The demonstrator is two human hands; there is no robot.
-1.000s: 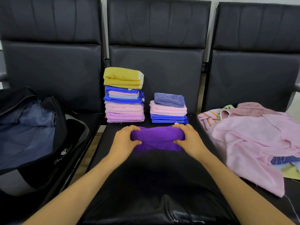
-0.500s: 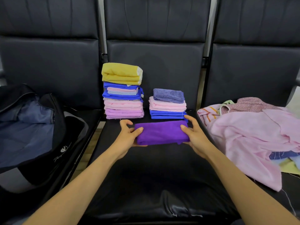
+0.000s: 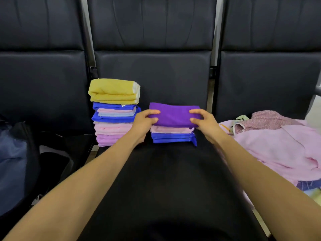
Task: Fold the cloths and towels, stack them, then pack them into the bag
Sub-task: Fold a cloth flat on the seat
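1. Cloths and towels, largest lot first: a rumpled heap of pink terry and patterned fabric (image 3: 278,146) sprawls unfolded over the seat at 3 o'clock. It looks soft, light and floppy. Any piece would sag if lifted by its middle, so two corners of one edge are the better hold.
2. The open dark duffel bag with a blue lining (image 3: 15,162) sits at 9 o'clock, well apart from the stacks. Packing, I judge, has not begun.
3. The tall stack of folded towels (image 3: 111,129) stands at 11 o'clock against the black padded seat back (image 3: 152,72). A thick yellow terry towel (image 3: 112,92) is on top, with blue, pink and lilac layers beneath. Being plush, it could lean or slide if carried from the top alone, so it needs support from underneath.
4. The short stack of pink and blue folded cloths (image 3: 173,139) is at 12 o'clock, just beside the tall one.
5. The folded purple cloth (image 3: 173,115), smooth and thin, lies across the top of the short stack. I cannot tell whether it has fully settled. It is limp, so it needs a hold at both ends to keep the fold.
6. The left hand (image 3: 145,122) pinches the cloth's 9 o'clock end and the right hand (image 3: 203,122) its 3 o'clock end, each with fingers over the cloth and the thumb at its lower edge.
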